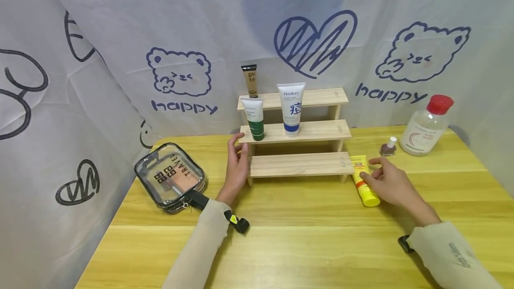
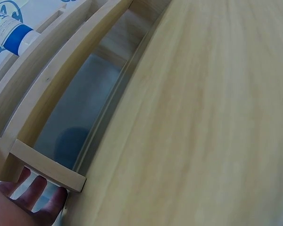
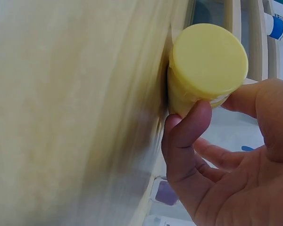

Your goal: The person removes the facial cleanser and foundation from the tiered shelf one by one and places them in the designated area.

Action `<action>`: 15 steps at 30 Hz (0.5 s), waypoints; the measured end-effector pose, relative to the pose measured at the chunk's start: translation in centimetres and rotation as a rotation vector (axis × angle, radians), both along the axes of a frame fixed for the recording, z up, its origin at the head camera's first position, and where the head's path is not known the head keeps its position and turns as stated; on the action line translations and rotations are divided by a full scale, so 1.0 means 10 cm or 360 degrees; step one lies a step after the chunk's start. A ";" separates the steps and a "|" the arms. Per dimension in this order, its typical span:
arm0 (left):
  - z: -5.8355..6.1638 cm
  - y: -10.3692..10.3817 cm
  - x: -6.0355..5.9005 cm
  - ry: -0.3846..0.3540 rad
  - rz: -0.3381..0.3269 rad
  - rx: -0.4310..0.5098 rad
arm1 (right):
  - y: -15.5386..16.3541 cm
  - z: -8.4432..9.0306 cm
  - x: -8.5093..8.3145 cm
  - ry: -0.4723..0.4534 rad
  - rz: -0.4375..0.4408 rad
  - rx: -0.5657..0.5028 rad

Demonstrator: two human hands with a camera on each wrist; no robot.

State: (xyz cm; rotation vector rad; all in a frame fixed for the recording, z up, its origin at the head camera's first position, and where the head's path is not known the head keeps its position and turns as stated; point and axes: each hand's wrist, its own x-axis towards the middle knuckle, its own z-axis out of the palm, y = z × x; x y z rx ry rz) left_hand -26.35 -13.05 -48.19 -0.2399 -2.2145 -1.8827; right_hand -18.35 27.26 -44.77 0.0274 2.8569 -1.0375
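Observation:
A three-step wooden display stand stands on the table. My left hand is at its left end, fingers extended beside the end leg. My right hand pinches a yellow tube lying beside the stand's right end, its cap toward the front. The thumb is on top and the fingers are at the tube's side. On the middle step, a white-and-green tube and a white-and-blue tube stand upright. A small brown tube with a black end stands on the top step.
A clear travel pouch with black edging lies on the left of the table. To the right are a small nail polish bottle and a clear bottle with a red cap. A printed cloth hangs behind.

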 end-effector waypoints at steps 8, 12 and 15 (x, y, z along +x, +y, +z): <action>-0.01 -0.01 0.02 -0.0025 -0.0004 0.0004 | 0.02 0.04 -0.02 -0.0022 -0.0028 -0.0012; 0.00 -0.01 0.01 -0.0016 -0.0002 0.0005 | 0.02 0.10 -0.02 0.0071 -0.0038 -0.0013; 0.01 -0.01 0.00 -0.0010 -0.0001 0.0006 | 0.00 0.16 -0.03 0.0155 -0.0032 -0.0010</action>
